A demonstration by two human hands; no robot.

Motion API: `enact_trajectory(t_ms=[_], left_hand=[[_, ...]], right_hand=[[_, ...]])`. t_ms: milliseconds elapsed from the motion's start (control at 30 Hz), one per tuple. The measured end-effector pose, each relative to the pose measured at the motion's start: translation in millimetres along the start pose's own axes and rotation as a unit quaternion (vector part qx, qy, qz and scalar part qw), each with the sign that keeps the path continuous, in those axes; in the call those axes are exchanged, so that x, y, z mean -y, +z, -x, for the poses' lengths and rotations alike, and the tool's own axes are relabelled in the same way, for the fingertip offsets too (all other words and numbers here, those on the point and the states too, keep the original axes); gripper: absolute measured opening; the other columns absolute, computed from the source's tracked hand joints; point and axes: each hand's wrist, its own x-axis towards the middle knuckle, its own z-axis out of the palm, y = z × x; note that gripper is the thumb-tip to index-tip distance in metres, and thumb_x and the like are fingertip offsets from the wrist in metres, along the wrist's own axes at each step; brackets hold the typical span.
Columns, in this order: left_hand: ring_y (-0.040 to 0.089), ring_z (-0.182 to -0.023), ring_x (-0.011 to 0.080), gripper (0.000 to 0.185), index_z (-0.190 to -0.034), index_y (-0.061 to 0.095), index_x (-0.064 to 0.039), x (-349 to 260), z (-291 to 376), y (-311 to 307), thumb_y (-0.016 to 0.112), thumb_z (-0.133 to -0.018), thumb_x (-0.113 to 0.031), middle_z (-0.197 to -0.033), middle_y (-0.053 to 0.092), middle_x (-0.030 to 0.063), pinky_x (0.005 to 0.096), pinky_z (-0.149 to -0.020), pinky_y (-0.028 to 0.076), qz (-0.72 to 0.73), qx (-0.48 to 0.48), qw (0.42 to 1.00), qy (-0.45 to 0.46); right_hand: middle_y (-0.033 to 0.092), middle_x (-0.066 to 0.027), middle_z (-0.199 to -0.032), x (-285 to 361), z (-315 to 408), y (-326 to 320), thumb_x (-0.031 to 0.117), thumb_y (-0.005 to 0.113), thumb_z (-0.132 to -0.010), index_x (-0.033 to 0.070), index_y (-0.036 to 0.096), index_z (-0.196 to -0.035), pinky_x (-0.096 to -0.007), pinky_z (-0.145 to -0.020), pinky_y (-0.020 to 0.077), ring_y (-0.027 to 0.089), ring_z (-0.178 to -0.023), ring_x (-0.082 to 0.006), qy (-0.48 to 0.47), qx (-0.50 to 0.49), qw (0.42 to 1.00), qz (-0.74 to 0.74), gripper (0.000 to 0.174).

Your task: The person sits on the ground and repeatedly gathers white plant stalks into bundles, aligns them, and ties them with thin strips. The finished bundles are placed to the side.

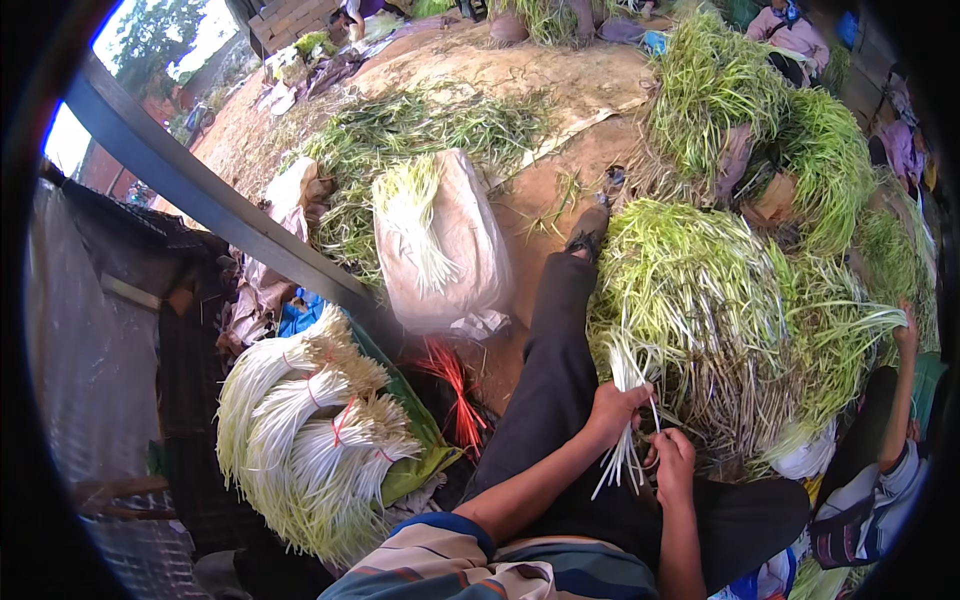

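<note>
A small bunch of thin white stalks (624, 360), likely chives or similar greens, is held in my left hand (616, 411). Their lower ends hang down past my fingers. Just below and to the right, my right hand (673, 459) pinches the lower part of a single white stalk (655, 411). Beyond both hands lies a large heap of green-topped stalks (690, 285), with brownish lower ends towards me. To my left, several bundles of white stalks (322, 420) tied with red bands are stacked together. Further forward, a loose bunch of stalks (424, 225) rests on a pale sack-covered block (480, 247).
Red ties (461, 405) lie beside my outstretched leg (555, 337). A slanting metal pole (217, 195) crosses the left side. Cut green leaves (420, 127) cover the ground ahead. At right, another person's hand (906, 330) holds stalks; another person (791, 37) sits further back.
</note>
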Motion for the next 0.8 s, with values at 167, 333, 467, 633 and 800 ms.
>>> enact_trajectory(t_ms=[167, 333, 467, 633, 800], left_hand=[[0.055, -0.049, 0.0116, 0.014, -0.089, 0.073, -0.001, 26, 2, 4, 0.073, -0.098, -0.012, -0.081, 0.075, 0.0068, 0.0276, -0.046, 0.045, -0.015, 0.052, 0.999, -0.002], [0.056, -0.05, 0.0111, 0.015, -0.087, 0.073, -0.003, 21, -4, 2, 0.073, -0.096, -0.014, -0.079, 0.074, 0.005, 0.0271, -0.047, 0.045, -0.024, 0.019, 0.999, 0.016], [0.056, -0.049, 0.0115, 0.013, -0.09, 0.072, -0.002, 18, -4, -9, 0.072, -0.096, -0.014, -0.079, 0.074, 0.0064, 0.0282, -0.044, 0.044, -0.016, 0.005, 1.0, 0.024], [0.056, -0.05, 0.0112, 0.015, -0.094, 0.072, -0.001, 18, -4, -6, 0.073, -0.097, -0.016, -0.084, 0.075, 0.0072, 0.0279, -0.046, 0.046, 0.009, 0.001, 1.0, 0.016], [0.056, -0.05, 0.0114, 0.014, -0.094, 0.072, -0.002, 12, 0, -4, 0.074, -0.097, -0.016, -0.083, 0.075, 0.0076, 0.0287, -0.046, 0.046, -0.021, 0.022, 1.0, -0.006]], right_hand=[[0.055, 0.0017, -0.07, 0, -17, 7, 0.016, 0.058, -0.106, 0.004, 0.066, -0.092, -0.0258, -0.056, 0.042, 0.051, -0.059, -0.0075, 0.001, -0.001, 1.0, 0.017, 0.02], [0.056, 0.0004, -0.07, -5, -11, 3, 0.012, 0.06, -0.101, 0.004, 0.064, -0.088, -0.0267, -0.056, 0.0428, 0.052, -0.059, -0.0088, -0.013, 0.017, 1.0, 0.001, 0.016], [0.058, -0.0016, -0.071, -13, 2, -2, 0.011, 0.06, -0.099, 0.002, 0.063, -0.087, -0.0273, -0.058, 0.0449, 0.056, -0.062, -0.0111, 0.029, 0.021, 0.999, 0.005, 0.014], [0.058, -0.0004, -0.074, -17, -5, -3, 0.014, 0.059, -0.1, 0.004, 0.064, -0.09, -0.0276, -0.059, 0.0458, 0.056, -0.063, -0.0106, -0.004, 0.026, 0.999, 0.041, 0.015], [0.058, 0.0012, -0.076, -1, -13, 17, 0.012, 0.059, -0.102, 0.005, 0.064, -0.089, -0.0257, -0.057, 0.0428, 0.052, -0.062, -0.0069, 0.001, 0.014, 0.999, 0.033, 0.015]])
